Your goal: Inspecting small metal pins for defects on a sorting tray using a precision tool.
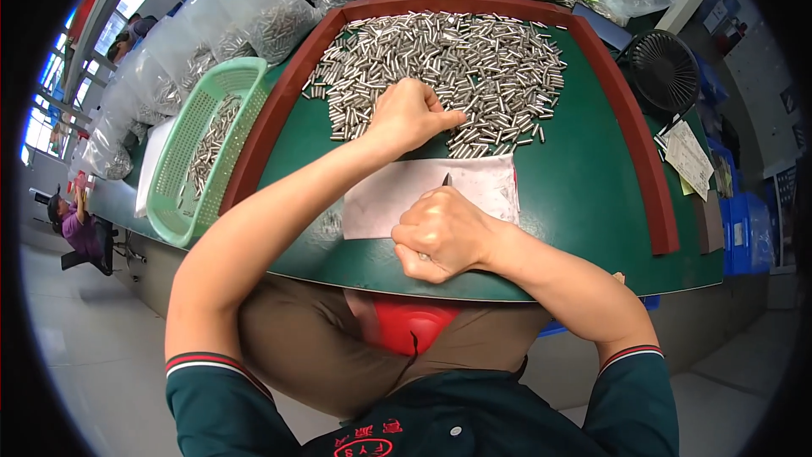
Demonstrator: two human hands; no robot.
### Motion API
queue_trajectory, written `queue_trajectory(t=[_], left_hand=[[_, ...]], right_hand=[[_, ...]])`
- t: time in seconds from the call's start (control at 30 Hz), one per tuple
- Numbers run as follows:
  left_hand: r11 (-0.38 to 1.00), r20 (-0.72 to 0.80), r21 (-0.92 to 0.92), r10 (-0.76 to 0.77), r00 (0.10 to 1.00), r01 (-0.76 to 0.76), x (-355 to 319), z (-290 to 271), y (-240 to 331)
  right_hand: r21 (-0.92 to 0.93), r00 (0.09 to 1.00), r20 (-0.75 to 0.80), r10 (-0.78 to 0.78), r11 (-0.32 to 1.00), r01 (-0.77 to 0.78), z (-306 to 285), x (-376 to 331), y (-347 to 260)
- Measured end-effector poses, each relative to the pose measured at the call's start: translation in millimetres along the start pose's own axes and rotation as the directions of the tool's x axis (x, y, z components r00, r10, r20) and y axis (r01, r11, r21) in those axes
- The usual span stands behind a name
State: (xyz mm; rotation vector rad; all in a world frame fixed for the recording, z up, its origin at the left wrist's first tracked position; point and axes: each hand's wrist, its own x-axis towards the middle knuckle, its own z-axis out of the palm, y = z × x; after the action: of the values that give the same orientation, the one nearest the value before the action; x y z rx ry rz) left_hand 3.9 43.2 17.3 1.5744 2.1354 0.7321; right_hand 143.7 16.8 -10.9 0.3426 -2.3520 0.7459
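Observation:
Short silvery metal pins [448,59] lie in a wide pile on the green tabletop [575,195]. At the pile's near edge is my left hand [410,118], its fingers curled and thumb pressed toward the fingertips among the pins. Whatever it pinches is hidden. My right hand [444,233] is closed in a fist over a pale, smudged cloth [381,190]. A slim tool with a dark pointed tip [447,178] sticks up out of that fist; most of it is hidden by the fingers.
A dark red raised border [622,110] frames the pile on three sides. Left of it stands a light green basket [169,178] holding more pins. Clear bags of pins [279,21] line the back and left. A black fan [664,72] stands right; a person [80,224] sits far left.

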Motion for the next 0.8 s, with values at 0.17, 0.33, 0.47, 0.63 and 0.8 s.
queue_trajectory(t=[0.17, 0.33, 0.47, 0.63, 0.8], left_hand=[[0.999, 0.000, 0.032, -0.034, 0.999, 0.034, -3.3, 5.9, 8.0], [0.988, -0.023, 0.082, 0.136, 0.990, -0.133, -11.5, 8.9, 3.1], [0.995, 0.028, -0.029, 0.097, 0.995, -0.096, -14.1, 0.4, 3.3], [0.320, 0.526, -0.813, 0.046, 0.849, 0.486, -28.2, -18.4, -6.7], [0.111, 0.488, -0.872, 0.117, 0.865, 0.477, -35.7, -16.8, -32.9]], right_hand=[[-0.038, 1.000, -0.012, -0.012, 0.999, 0.012, -0.9, 1.2, 1.9], [-0.022, 0.999, -0.037, 0.000, 1.000, -0.001, -0.4, -0.9, -2.9], [-0.022, 0.997, -0.073, -0.032, 0.999, 0.031, 1.6, 2.2, -2.3], [-0.002, 0.988, -0.132, -0.075, 0.997, 0.076, -11.6, 4.2, -3.4], [-0.016, 0.991, -0.114, -0.069, 0.998, 0.067, -16.5, 6.6, -0.9]])
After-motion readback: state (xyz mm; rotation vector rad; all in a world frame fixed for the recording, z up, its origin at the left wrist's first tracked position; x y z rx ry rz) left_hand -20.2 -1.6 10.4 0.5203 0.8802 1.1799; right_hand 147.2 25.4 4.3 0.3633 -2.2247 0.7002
